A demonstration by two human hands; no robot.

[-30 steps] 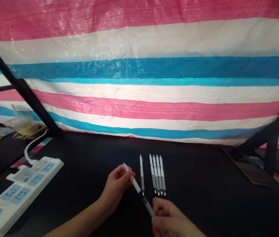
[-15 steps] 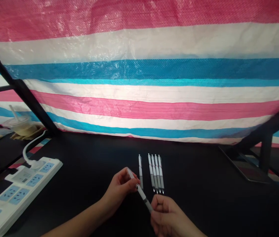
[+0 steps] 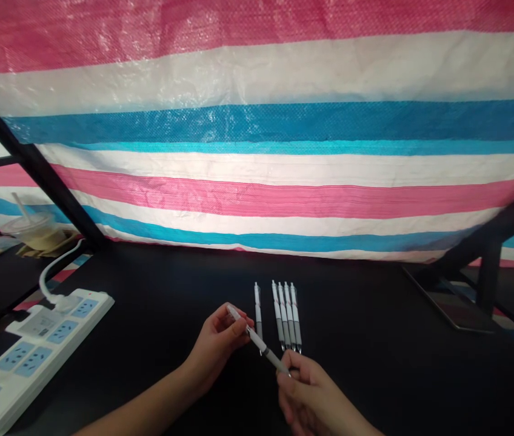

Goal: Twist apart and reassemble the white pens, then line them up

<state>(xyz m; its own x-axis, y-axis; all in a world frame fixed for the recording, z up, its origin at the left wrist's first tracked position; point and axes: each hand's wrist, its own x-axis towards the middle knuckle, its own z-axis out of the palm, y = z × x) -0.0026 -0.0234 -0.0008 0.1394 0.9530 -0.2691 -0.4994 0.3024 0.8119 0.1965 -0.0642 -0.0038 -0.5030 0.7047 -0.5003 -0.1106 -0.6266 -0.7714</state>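
Note:
My left hand [image 3: 217, 342] pinches the white upper barrel of a retractable pen [image 3: 259, 342], and my right hand [image 3: 305, 387] grips its grey lower section, with the tip hidden in my fingers. A dark band shows where the two sections meet, between my hands. Just beyond them, a lone white pen [image 3: 257, 309] lies on the table, its lower end behind my left fingers. To its right, several matching pens [image 3: 287, 315] lie side by side, with their tips towards me.
A white power strip [image 3: 43, 345] with a plugged-in cable lies at the left of the black table [image 3: 366, 315]. A dark flat device [image 3: 448, 303] sits at the right. A striped tarpaulin [image 3: 257, 127] and black frame bars stand behind; a plastic cup [image 3: 34, 233] sits far left.
The pen's two sections have drawn closer, closing the visible gap between them. My hands have moved towards each other, and the view has shifted slightly.

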